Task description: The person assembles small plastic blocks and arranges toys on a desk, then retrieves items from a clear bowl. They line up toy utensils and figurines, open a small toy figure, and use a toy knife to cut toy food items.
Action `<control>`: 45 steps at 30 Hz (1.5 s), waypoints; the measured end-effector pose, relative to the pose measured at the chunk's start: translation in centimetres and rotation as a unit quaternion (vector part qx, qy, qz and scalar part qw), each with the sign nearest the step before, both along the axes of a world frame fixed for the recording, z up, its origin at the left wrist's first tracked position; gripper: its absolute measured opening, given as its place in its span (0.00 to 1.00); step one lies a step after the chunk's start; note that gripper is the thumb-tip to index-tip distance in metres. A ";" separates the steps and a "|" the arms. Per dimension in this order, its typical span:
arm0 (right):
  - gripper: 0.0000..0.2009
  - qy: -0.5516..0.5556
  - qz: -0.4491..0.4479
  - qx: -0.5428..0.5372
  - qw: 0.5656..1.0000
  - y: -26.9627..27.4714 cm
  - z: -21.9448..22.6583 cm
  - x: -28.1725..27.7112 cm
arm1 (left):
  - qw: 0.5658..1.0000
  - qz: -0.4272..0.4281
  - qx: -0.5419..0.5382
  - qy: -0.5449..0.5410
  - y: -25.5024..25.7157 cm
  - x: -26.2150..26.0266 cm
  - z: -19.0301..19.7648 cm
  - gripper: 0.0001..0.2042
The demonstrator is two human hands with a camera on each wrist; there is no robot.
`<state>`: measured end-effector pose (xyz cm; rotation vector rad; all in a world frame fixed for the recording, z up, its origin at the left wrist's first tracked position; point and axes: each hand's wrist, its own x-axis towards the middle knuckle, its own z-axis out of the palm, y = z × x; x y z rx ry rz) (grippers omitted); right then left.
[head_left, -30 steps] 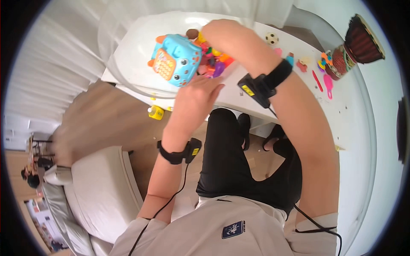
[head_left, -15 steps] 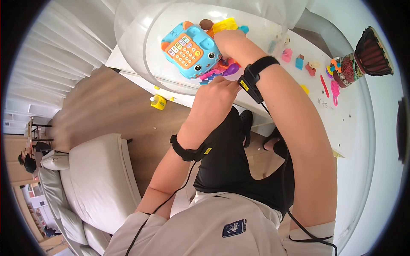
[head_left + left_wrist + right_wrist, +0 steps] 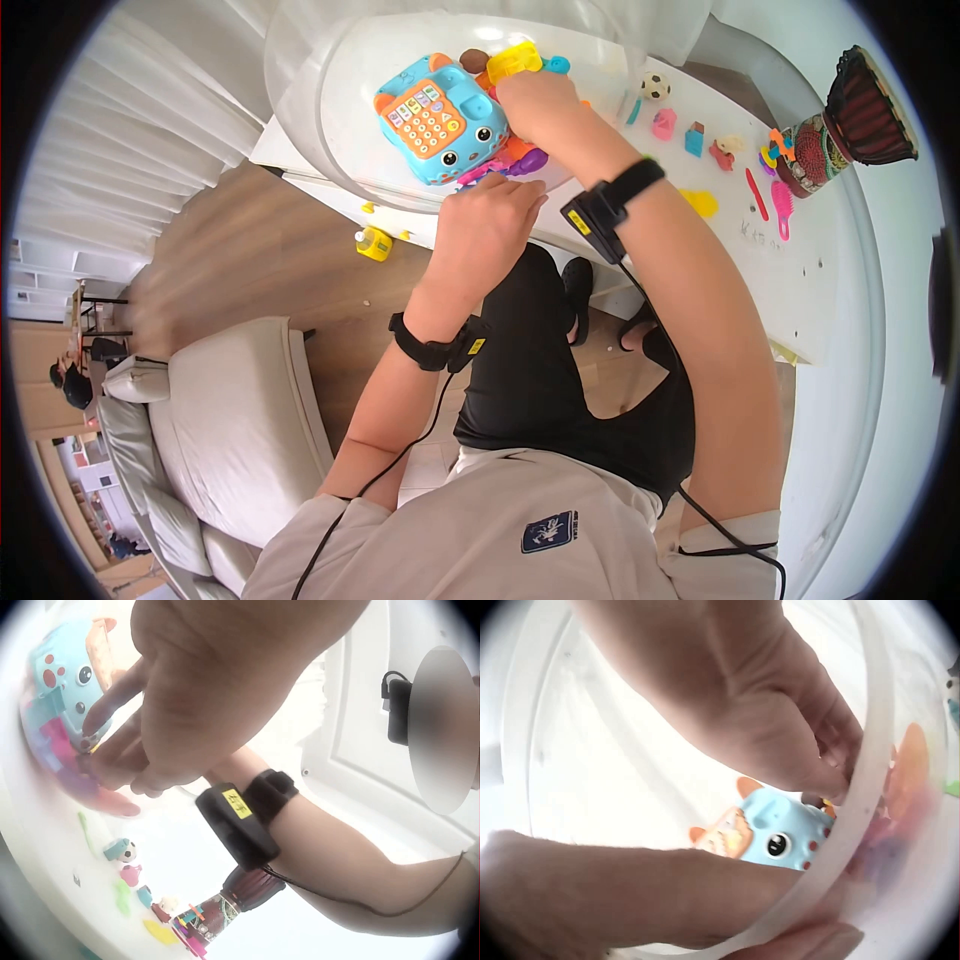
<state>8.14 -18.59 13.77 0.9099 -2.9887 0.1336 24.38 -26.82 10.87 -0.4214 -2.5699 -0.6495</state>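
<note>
Inside a large clear plastic tub (image 3: 345,110) stands a blue and orange toy telephone (image 3: 435,120) with eyes and a keypad. My right hand (image 3: 545,105) reaches into the tub beside the toy. In the right wrist view its fingers (image 3: 840,750) curl in close to the small toys; I cannot tell whether they hold one. My left hand (image 3: 487,230) grips the near rim of the tub, and in the left wrist view its fingers bend there. Small toys gather beside the telephone: a purple piece (image 3: 530,162), a yellow piece (image 3: 515,62) and a brown ball (image 3: 474,61).
Along the white table (image 3: 790,275) to the right lie a small football (image 3: 656,86), a pink toy (image 3: 664,124), a blue piece (image 3: 694,138), a red stick (image 3: 757,194) and a pink brush (image 3: 782,210). A drum (image 3: 840,125) stands at the far right. A yellow bottle (image 3: 373,244) is below the left edge.
My right hand has drawn back from the far side of the toys toward the telephone, uncovering the yellow piece. My left hand has gone from loosely spread fingers to a bent grip at the near rim.
</note>
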 end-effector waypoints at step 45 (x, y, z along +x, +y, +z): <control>0.12 0.218 -0.372 -0.446 0.784 37.7 -17.9 -4.0 | 0.997 0.026 -0.073 0.023 -0.8 -1.0 1.3 0.05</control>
